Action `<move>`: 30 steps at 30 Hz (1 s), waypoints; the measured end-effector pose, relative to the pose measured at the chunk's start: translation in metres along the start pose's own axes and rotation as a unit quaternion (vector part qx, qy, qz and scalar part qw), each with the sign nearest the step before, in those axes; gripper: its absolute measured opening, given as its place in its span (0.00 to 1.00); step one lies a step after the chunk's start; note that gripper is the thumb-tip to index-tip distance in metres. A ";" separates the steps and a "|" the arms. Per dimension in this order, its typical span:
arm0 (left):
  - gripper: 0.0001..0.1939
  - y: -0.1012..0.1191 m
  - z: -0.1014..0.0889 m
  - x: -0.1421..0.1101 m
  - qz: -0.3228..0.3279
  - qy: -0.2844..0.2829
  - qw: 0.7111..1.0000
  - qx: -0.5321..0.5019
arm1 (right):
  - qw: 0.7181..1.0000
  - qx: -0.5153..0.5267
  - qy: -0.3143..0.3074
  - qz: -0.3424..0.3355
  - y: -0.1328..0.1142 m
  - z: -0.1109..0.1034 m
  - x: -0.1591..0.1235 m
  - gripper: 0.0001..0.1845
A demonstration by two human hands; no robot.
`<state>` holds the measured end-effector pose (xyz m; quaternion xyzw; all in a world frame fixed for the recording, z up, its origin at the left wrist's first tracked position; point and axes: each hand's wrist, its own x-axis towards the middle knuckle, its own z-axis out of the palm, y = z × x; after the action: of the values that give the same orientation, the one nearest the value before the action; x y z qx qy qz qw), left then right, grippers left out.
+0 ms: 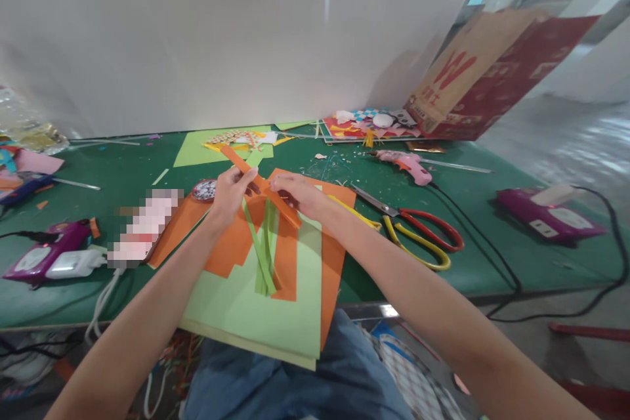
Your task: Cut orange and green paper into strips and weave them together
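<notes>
Both of my hands grip a folded orange paper strip (237, 161) that slants from upper left to lower right. My left hand (232, 191) pinches it near the middle, fingers closed. On its lower right part, my right hand (298, 195) is closed with fingertips pressed together. Beneath the hands, narrow green paper strips (266, 249) lie or hang over an orange paper piece (286, 269). Under these rests a stack of light green sheets (236, 315), its front edge reaching past the table's edge. More orange paper (337, 262) shows at its right.
Scissors (388, 210) with red and yellow handles lie at right. Behind them sits a pink glue gun (406, 166) with a black cord. Purple power strips (546, 213) stand on both sides. A phone (147, 226) lies left; a paper bag (472, 79) leans back right on the green table (123, 170).
</notes>
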<state>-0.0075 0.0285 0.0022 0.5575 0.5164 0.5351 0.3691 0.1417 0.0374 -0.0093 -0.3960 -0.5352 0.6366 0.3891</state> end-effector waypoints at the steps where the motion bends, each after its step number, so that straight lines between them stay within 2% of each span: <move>1: 0.14 -0.001 0.000 0.000 -0.002 0.006 1.000 0.000 | 1.000 -0.002 0.002 0.000 0.000 0.000 0.000 0.06; 4: 0.14 -0.001 0.001 -0.001 -0.015 -0.008 1.000 0.003 | 1.000 -0.007 0.009 -0.001 -0.002 0.000 -0.002 0.07; 9: 0.13 0.004 0.006 -0.008 -0.038 -0.077 0.996 0.020 | 1.000 -0.015 0.022 -0.003 -0.005 0.002 -0.005 0.08; 12: 0.13 0.003 0.006 -0.007 -0.033 -0.067 0.997 0.026 | 1.000 -0.017 0.025 -0.004 -0.007 0.003 -0.006 0.08; 17: 0.15 -0.002 -0.002 0.002 -0.025 0.002 0.999 0.021 | 1.000 -0.017 0.021 -0.004 -0.006 0.004 -0.005 0.06; 19: 0.15 -0.002 -0.003 0.003 -0.026 0.012 0.999 0.016 | 1.000 -0.014 0.019 -0.006 -0.005 0.003 -0.004 0.06; 26: 0.12 0.004 0.004 -0.004 -0.059 -0.062 0.996 0.016 | 1.000 -0.008 0.021 -0.001 -0.007 0.003 -0.006 0.07; 30: 0.11 0.004 0.001 -0.002 -0.064 -0.053 0.996 0.017 | 1.000 0.004 0.014 0.003 -0.006 0.003 -0.005 0.08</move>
<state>-0.0053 0.0261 0.0055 0.5569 0.5394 0.4717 0.4200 0.1410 0.0323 -0.0028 -0.4050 -0.5258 0.6343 0.3964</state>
